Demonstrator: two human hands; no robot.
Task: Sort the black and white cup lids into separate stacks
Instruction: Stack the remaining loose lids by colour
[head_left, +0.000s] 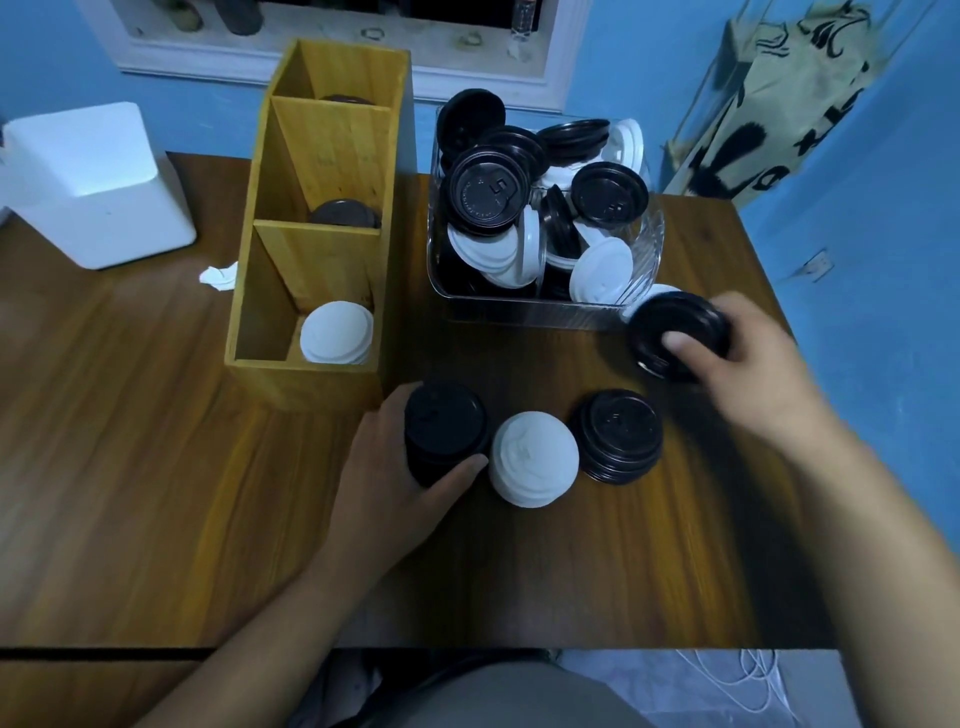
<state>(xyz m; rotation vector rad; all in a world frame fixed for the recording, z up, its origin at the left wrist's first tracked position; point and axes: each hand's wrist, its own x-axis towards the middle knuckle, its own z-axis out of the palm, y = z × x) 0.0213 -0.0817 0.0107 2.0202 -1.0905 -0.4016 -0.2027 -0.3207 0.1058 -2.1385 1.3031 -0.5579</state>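
On the wooden table (156, 467) our left hand (384, 483) wraps the black stack (444, 426), with the white stack (535, 457) just beside at its 3 o'clock. Our right hand (748, 364) pinches a black lid (670, 327) at the bin's (524, 306) 5 o'clock. It is light, slick plastic, best held by its rim, we judge.

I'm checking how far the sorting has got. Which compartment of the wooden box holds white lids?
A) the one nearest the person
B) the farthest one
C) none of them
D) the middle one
A: the white lids lie in the nearest compartment of the wooden box, while the middle compartment's dark lids and the far compartment's dark lid are not white.
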